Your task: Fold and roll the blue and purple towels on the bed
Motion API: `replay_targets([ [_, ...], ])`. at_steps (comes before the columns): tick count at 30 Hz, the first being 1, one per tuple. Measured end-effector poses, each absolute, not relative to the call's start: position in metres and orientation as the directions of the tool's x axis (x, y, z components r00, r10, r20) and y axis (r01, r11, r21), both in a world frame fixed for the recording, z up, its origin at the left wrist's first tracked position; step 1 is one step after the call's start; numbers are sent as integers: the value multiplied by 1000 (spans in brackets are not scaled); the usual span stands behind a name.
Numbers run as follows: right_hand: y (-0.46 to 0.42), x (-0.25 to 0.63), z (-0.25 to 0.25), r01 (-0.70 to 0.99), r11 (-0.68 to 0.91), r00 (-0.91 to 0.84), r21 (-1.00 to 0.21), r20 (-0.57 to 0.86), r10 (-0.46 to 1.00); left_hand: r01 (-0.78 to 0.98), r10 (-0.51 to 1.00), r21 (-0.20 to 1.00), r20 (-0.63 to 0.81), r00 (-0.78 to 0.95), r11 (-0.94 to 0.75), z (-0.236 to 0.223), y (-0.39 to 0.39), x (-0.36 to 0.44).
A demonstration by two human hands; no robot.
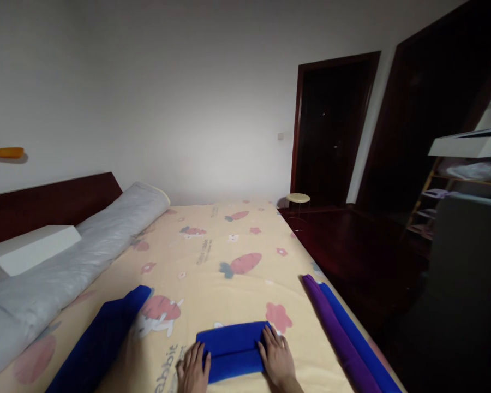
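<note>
A folded blue cloth (234, 349) lies on the yellow carrot-print bed sheet (213, 267) right in front of me. My left hand (193, 368) rests flat at its left end, fingers stretched out against the fold. My right hand (276, 357) lies flat at its right end, fingers spread over the edge. Neither hand grips the cloth; both press on it.
A long dark blue cloth (100, 341) lies at the left. A purple cloth (335, 327) and a blue one (362, 341) run along the bed's right edge. A grey rolled quilt (77, 251) and a white box (28, 248) lie along the headboard. Stool (298, 198) and dark doorway beyond.
</note>
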State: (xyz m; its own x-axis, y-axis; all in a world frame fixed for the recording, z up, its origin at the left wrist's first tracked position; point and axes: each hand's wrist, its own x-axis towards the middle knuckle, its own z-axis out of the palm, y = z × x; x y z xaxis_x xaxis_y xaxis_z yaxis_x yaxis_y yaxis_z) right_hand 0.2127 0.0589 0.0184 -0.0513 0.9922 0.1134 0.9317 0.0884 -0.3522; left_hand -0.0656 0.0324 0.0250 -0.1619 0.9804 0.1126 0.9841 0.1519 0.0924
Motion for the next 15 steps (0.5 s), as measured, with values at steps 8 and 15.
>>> replay_targets([
  [8,53,148,26,794,408,-376,-450,163,912,975,989,203,136,61,-88,15,47,1],
  [15,62,195,24,915,141,-125,-377,67,990,989,987,43,-80,-141,145,34,45,-41],
])
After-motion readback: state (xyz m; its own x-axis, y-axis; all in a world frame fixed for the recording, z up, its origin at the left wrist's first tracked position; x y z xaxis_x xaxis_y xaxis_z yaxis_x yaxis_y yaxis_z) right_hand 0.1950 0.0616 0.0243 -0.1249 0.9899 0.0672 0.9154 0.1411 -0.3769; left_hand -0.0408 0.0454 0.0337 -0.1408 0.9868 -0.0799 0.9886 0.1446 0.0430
